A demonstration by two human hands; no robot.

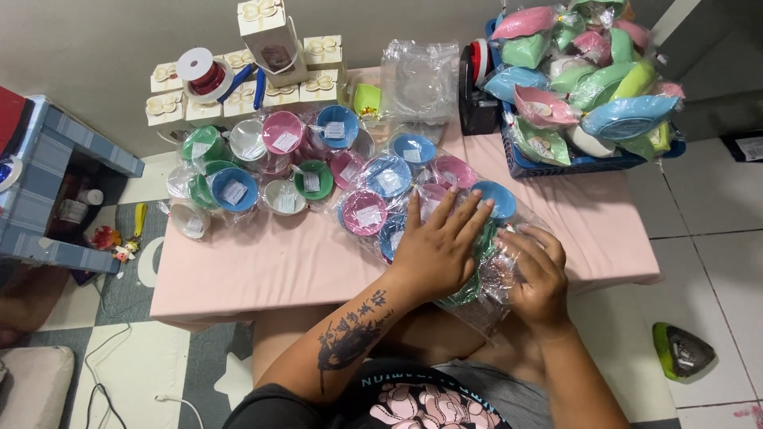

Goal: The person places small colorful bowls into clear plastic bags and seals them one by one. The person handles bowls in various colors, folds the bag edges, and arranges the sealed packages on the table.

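A clear plastic bag of small coloured bowls (401,187) lies on the pink tabletop (254,266), running from the middle to the front edge. My left hand (441,242) lies flat on top of the bag, fingers spread over the bowls. My right hand (536,274) grips the crinkled near end of the bag at the table's front edge. Pink, blue and green bowls show through the plastic around both hands.
More wrapped bowls (254,167) sit at the table's left. Small white gift boxes (238,87) and a red ribbon spool (203,73) stand at the back. A blue basket (556,163) heaped with wrapped bowls fills the right. A black tape dispenser (475,91) stands beside it.
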